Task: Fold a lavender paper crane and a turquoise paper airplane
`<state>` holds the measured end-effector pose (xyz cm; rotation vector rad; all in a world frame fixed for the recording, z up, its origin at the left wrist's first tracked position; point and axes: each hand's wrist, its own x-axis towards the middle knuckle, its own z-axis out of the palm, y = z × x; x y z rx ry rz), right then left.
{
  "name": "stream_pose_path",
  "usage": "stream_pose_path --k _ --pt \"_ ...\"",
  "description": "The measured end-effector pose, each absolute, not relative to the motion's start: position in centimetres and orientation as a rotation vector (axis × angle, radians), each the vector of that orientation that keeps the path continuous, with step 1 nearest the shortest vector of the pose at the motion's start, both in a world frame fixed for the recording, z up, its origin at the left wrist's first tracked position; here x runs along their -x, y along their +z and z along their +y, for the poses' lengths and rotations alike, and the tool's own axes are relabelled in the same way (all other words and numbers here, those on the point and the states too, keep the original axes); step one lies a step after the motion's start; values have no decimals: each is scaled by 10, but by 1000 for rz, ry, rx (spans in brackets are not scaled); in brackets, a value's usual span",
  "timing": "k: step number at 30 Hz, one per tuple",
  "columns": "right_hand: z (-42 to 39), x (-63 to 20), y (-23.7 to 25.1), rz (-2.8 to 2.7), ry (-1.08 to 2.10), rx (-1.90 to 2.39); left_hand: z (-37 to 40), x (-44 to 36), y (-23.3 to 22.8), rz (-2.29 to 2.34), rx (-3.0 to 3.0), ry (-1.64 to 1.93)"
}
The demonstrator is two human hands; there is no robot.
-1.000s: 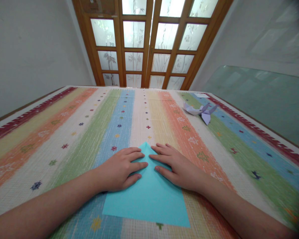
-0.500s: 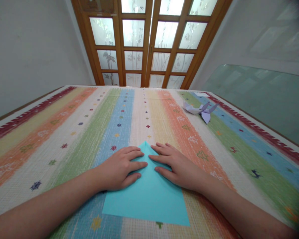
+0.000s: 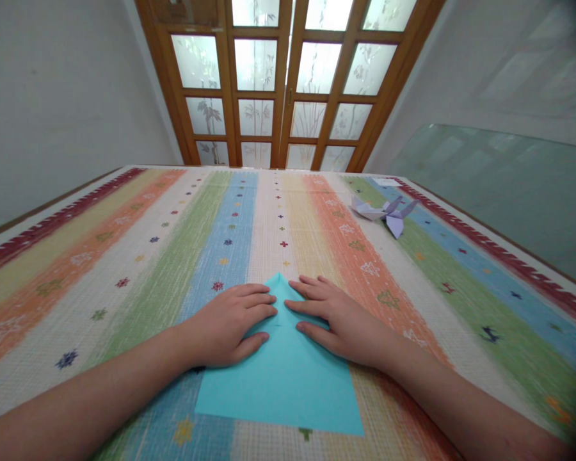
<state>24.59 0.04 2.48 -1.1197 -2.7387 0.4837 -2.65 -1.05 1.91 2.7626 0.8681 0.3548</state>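
A turquoise sheet of paper (image 3: pixel 288 390) lies on the striped tablecloth in front of me. Its far end comes to a point, with folded edges running down from the tip; its near edge is straight. My left hand (image 3: pixel 235 323) rests on the left side of the paper, fingers spread and pointing inward. On the right side my right hand (image 3: pixel 338 317) lies with its fingers spread towards the middle. The fingertips of both hands sit close to the paper's centre line, with a narrow gap between them. Part of each side edge is hidden under the hands.
Folded lilac paper figures (image 3: pixel 388 212) lie at the back right of the tablecloth (image 3: pixel 144 301). Behind them is a small white slip (image 3: pixel 386 182). Beyond the table stand wooden doors (image 3: pixel 288 96) with glass panes; a pale green glass panel (image 3: pixel 504 192) is at the right.
The fingers of my left hand have drawn back slightly to the left, away from the centre line. My right hand and the paper look almost the same.
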Motion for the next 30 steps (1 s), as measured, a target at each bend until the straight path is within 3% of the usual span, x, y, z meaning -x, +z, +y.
stream_pose_path --k 30 --pt "1 -247 25 -2717 531 1113 -10 28 19 882 -2788 313"
